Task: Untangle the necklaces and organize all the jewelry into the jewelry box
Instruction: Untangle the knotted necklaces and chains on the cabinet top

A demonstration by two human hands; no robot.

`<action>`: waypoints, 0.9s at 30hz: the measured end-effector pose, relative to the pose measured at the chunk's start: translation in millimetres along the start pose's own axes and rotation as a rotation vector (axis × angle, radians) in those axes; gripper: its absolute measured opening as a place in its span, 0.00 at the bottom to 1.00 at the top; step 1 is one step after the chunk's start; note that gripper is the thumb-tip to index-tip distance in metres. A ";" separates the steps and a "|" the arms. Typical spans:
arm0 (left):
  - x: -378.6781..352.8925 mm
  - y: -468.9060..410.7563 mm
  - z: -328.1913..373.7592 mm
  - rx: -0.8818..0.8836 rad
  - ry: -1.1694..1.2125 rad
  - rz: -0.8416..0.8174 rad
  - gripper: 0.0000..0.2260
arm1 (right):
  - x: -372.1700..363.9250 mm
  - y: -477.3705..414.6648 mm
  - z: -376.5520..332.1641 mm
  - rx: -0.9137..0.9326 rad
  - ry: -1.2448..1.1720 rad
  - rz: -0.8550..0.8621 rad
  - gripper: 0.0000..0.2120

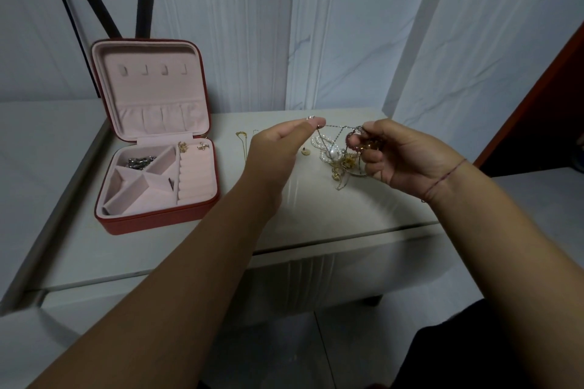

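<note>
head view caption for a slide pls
Left hand and right hand pinch a thin silver chain above a pearl-and-gold tangle beside the open red jewelry box

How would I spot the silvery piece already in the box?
Find the open red jewelry box at the left of the pale table. Inside, the silvery heap lies in the rear triangular compartment. It is the only silver piece there; its neighbours are two small gold pieces.

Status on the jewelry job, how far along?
Done: silver pieces lie in a jewelry box compartment, two gold earrings on its pad. In hand: left hand and right hand pinch a thin chain stretched between them, over the tangle. Left: pearl strand and gold bits knotted there, plus gold pins loose on the table.
</note>
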State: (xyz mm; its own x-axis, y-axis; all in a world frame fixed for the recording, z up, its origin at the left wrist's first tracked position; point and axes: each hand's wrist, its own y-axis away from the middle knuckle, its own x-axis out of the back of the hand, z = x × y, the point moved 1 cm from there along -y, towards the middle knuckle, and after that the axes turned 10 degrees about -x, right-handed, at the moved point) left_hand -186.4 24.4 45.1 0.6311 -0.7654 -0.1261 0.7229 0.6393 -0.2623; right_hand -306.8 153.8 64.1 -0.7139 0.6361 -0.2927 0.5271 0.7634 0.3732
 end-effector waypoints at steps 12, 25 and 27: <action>-3.5 -0.1 1.4 0.119 0.181 -0.102 0.07 | -6.3 5.9 -1.5 -0.035 -0.056 -0.005 0.10; -5.8 3.9 -0.9 0.277 0.143 -0.266 0.08 | -3.2 2.4 0.2 -0.039 0.003 0.044 0.09; -6.8 3.8 -2.6 0.294 0.161 -0.263 0.09 | -3.9 2.8 -0.3 -0.037 0.000 0.043 0.08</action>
State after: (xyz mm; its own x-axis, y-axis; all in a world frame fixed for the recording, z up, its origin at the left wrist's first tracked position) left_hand -188.7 31.9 42.4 0.3788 -0.8923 -0.2456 0.9178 0.3963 -0.0244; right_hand -302.8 153.4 66.5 -0.6907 0.6684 -0.2760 0.5401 0.7306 0.4177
